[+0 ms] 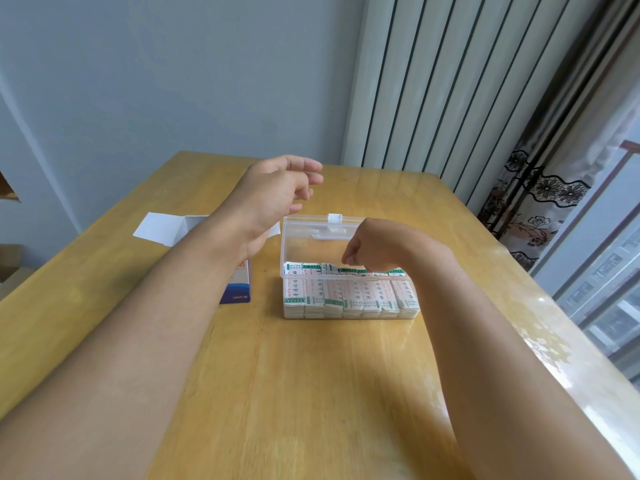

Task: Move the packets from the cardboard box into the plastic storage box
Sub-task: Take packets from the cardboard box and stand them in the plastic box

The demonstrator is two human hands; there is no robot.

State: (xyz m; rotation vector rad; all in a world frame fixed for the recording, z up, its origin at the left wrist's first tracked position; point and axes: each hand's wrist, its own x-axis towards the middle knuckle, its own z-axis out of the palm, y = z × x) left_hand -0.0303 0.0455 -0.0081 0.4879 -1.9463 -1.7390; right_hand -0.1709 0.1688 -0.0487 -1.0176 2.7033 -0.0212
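Observation:
A clear plastic storage box (349,315) stands open in the middle of the table, its lid (311,237) raised behind it. Several white packets (332,296) with green and red print stand in a row inside. My right hand (372,245) reaches down into the box, fingers curled onto the tops of the packets; whether it grips one is hidden. My left hand (277,199) hovers above the table left of the lid, fingers spread, holding nothing. The cardboard box (239,289), white and blue with open flaps (159,230), lies left of the plastic box, mostly behind my left forearm.
The wooden table (311,393) has a glossy right edge beside a window (606,306). A patterned curtain (540,202) and a white ribbed panel (450,81) stand behind the table's far right corner. A grey wall lies beyond the far edge.

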